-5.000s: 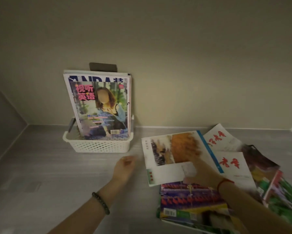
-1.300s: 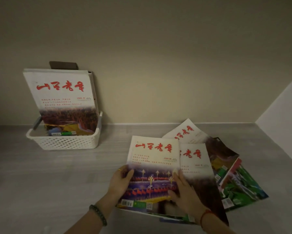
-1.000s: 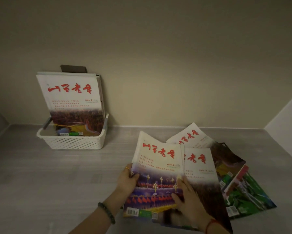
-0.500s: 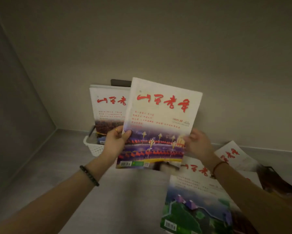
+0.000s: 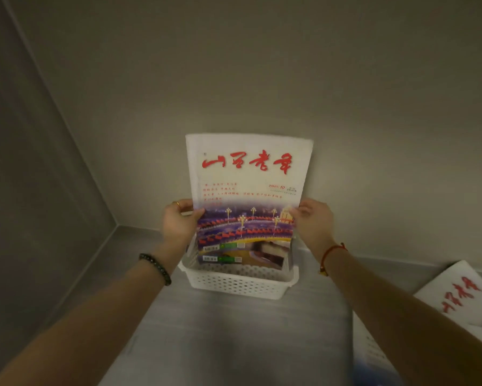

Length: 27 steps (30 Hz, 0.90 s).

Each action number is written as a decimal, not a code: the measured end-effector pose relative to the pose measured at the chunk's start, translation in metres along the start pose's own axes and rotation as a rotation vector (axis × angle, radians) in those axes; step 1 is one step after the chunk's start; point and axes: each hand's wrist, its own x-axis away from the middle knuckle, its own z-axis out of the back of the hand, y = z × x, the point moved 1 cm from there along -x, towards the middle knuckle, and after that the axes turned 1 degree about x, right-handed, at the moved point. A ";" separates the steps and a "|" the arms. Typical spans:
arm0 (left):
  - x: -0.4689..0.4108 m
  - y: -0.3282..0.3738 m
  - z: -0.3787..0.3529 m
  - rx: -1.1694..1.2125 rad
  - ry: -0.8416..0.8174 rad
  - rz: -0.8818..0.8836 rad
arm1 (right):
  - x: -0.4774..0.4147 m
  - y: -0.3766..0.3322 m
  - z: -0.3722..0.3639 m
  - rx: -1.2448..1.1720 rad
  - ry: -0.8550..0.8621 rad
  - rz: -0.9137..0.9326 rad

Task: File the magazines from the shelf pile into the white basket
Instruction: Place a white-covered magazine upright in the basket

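A white magazine (image 5: 248, 185) with red calligraphy and a purple night scene stands upright over the white perforated basket (image 5: 240, 282), its lower edge down inside the basket. My left hand (image 5: 178, 221) pinches its left edge and my right hand (image 5: 313, 221) pinches its right edge. It hides the magazines behind it in the basket. What is left of the pile (image 5: 457, 299) lies on the shelf at the right edge, partly behind my right forearm.
The basket stands against the back wall (image 5: 262, 65) of the grey shelf (image 5: 234, 338). A side wall (image 5: 33, 190) closes the space on the left. Bare shelf surface lies in front of the basket.
Both hands lifted the magazine off the pile, carried it left and lowered it upright into the basket. The view has turned left toward the basket.
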 end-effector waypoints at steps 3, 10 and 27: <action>-0.006 -0.028 -0.009 -0.040 0.081 0.055 | 0.002 0.027 -0.016 0.102 -0.030 -0.065; -0.016 -0.046 -0.030 -0.063 -0.029 0.024 | 0.002 0.038 -0.030 -0.077 0.031 -0.137; 0.114 -0.034 -0.089 -0.051 -0.191 -0.090 | 0.047 0.101 0.170 0.523 -0.278 -0.229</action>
